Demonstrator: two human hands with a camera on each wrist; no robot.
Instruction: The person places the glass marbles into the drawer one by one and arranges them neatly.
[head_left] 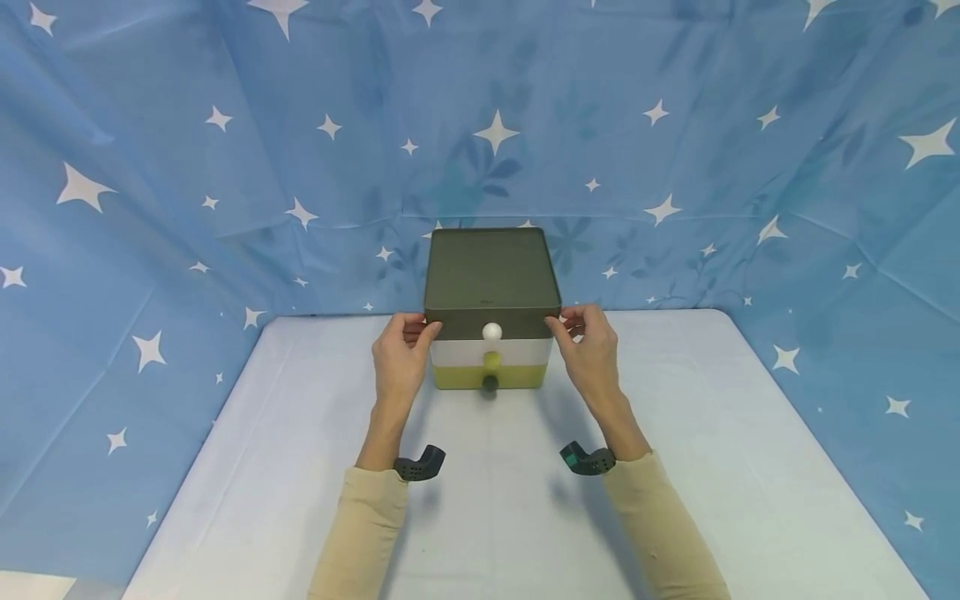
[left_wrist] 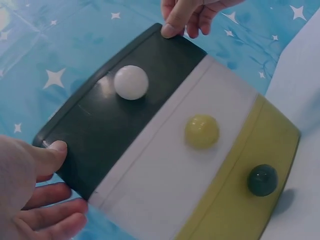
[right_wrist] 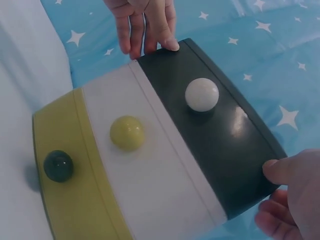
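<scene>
A three-tier drawer box stands near the table's back edge. Its top tier is dark green with a white round knob; the middle is white with a yellow knob, the bottom yellow-green with a dark green knob. My left hand holds the top tier at its left side, thumb on the front face near the corner. On the opposite side my right hand does likewise, its thumb on the front corner and fingers along the side. The tiers sit stacked one on another.
A white-covered table lies under the box and both arms. Behind it and to the sides hangs a blue cloth with white stars. Each wrist wears a dark strapped device.
</scene>
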